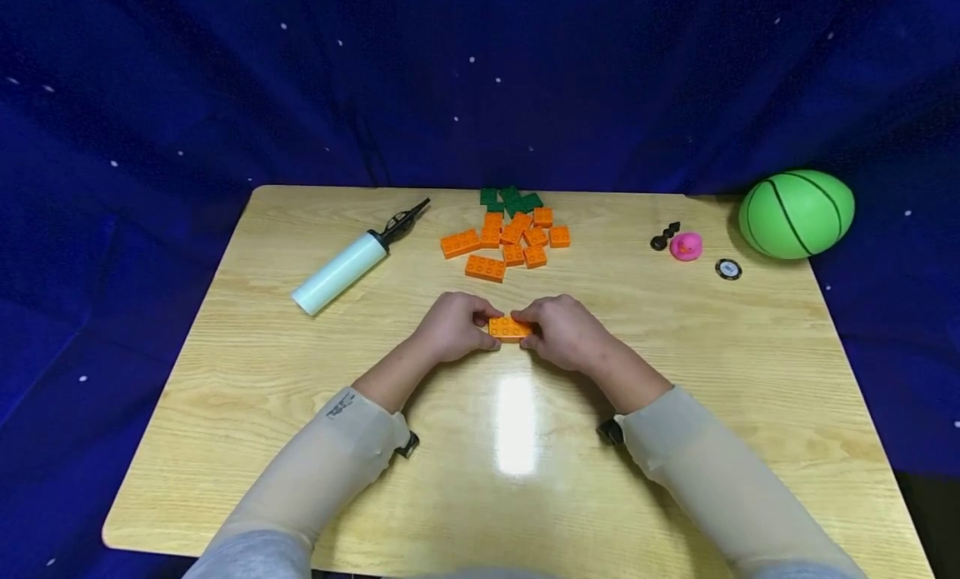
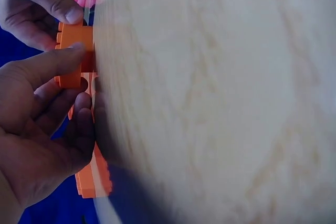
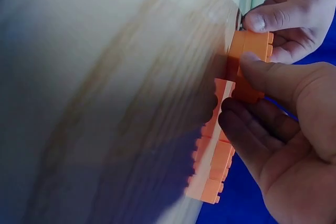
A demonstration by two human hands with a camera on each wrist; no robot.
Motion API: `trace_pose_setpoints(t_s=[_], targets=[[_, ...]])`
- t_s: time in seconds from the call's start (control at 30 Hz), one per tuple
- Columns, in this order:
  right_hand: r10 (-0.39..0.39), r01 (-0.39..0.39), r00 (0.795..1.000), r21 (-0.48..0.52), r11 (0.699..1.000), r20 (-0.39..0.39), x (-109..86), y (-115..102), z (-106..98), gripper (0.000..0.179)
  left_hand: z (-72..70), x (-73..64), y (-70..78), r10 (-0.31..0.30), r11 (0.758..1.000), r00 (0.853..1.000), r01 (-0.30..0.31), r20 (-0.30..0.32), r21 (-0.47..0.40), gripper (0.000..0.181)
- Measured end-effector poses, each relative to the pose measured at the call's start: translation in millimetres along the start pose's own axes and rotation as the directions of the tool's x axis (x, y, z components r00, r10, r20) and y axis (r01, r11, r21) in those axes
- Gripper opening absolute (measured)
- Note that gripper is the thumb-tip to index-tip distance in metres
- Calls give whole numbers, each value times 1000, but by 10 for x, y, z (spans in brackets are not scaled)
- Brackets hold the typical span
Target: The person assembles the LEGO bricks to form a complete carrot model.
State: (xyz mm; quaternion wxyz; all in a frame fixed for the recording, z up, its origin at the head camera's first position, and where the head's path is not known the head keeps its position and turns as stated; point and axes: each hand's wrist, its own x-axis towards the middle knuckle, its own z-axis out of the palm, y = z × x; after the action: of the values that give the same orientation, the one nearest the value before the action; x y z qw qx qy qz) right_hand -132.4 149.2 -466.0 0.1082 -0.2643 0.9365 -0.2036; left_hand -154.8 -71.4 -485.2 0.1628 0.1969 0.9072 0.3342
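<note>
At the middle of the table (image 1: pixel 420 479), an orange toy building brick (image 1: pixel 509 327) lies lengthwise between both hands, studs up. My left hand (image 1: pixel 459 325) pinches its left end between thumb and fingers. The right hand (image 1: pixel 564 331) grips the other end the same way, partly covering the studs there. Seen from the left wrist, a second orange block (image 2: pixel 88 35) sits under the long brick and reaches toward the tabletop. In the right wrist view, the long brick (image 3: pixel 254 90) shows with the right thumb pressed on its side.
Beyond the hands lie several loose orange bricks (image 1: pixel 485 268) and green bricks (image 1: pixel 512 197). A light-blue hand pump (image 1: pixel 341 272) lies left. Far right are a small black object (image 1: pixel 664 236), pink rubber duck (image 1: pixel 686 247), poker chip (image 1: pixel 728 269) and green ball (image 1: pixel 797 214).
</note>
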Motion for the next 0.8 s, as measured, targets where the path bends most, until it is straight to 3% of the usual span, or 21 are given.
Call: trace_pose_setpoints(t_s=[0.23,0.47,0.8], targets=[[10,-10,1000,-1,1000,-19,5,10,35,44,10,19,-27,-17,1000,1000,18,16,-25,37],[52,-52,999,93,994,11,37,104,71,46,49,-14,-137,-51,984,999,51,9,-170,38],[77,-74,997,194,978,-7,19,174,58,50,92,-34,-146,-58,969,998,49,-31,-242,39]])
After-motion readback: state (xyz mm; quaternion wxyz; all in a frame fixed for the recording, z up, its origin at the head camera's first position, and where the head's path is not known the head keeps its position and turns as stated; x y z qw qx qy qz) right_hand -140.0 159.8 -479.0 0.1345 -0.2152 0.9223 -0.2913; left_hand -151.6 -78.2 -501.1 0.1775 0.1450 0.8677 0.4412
